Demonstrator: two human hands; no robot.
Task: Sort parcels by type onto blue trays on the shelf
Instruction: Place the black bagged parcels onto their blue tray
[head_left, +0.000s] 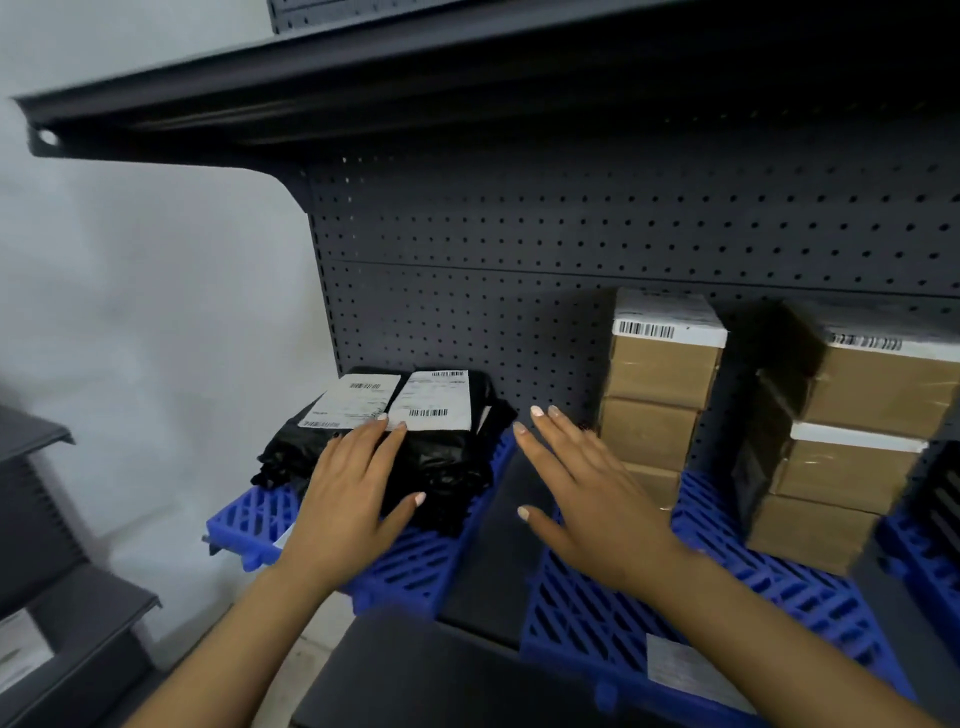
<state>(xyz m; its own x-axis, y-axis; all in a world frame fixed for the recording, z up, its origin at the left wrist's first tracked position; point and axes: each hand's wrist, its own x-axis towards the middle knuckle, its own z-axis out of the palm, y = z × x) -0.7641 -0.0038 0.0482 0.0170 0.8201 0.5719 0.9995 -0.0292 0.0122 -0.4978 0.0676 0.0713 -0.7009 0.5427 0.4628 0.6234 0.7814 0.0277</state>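
Black bagged parcels (415, 457) lie stacked on the left blue tray (415, 566), under the flat, released left hand (353, 493). The right hand (587, 499) hovers released beside the cardboard boxes (660, 384) on the right tray (727, 587).

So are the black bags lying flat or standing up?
Lying flat. The black bags lie piled on the left blue tray, white labels facing up, with the left hand resting flat on top.

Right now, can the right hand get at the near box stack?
Probably yes. The right hand hovers open just left of the box stack on the blue tray, with nothing visible between them. The left hand rests on the black bags.
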